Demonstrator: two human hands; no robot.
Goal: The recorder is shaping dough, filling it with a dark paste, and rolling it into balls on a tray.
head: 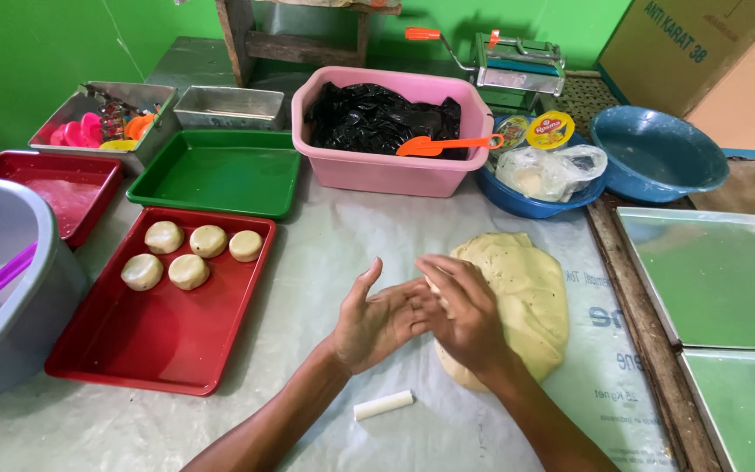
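A: What step is this?

B: Shaping, I'd judge. The left hand lies open, palm up; the right hand cups over it, fingers curved. Whether a dough piece sits between them I cannot tell.

A: And the dough?

B: The big dough slab lies on the desk at three o'clock from the hands. Five dough balls sit in the red tray at nine o'clock. Next calls for even palm pressure.

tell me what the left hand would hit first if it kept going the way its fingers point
Probably the right hand: the left hand points up and right, its fingers already against it. Beyond lies the big dough slab. Depth is hard to judge.
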